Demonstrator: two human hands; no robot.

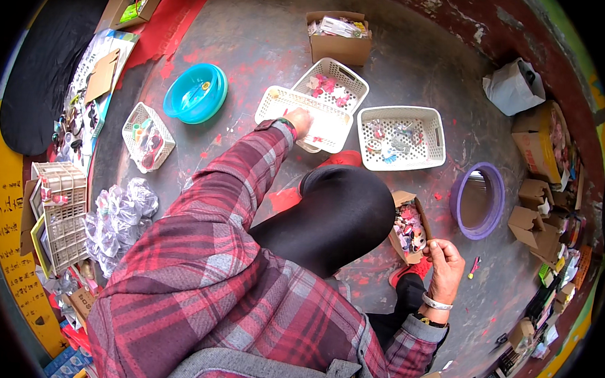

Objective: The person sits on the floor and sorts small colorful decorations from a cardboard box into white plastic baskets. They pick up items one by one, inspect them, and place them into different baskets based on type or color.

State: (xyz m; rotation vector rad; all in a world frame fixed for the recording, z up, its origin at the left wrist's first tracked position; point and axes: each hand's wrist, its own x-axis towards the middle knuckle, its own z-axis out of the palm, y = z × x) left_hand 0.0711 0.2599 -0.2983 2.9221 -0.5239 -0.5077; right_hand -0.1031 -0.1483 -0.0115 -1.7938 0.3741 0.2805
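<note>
My left hand (299, 121) reaches forward over a shallow white tray (333, 132); its fingers are blurred. That tray rests on a white perforated basket (357, 84) holding pink and red hair accessories (328, 86). A few small red bits lie in the tray. My right hand (445, 270) is raised beside my knee with thumb and fingers pinched together; what they hold, if anything, is too small to name. Just beyond it, a small cardboard box (421, 210) full of mixed small accessories (408, 229) stands by my leg.
Another white basket (442, 138) holds small trinkets to the right. A purple-rimmed basin (459, 228) stands farther right, turquoise basins (173, 110) to the left. A filled cardboard box (340, 52) is ahead. Plastic bags (120, 217) and a small basket (168, 144) lie left.
</note>
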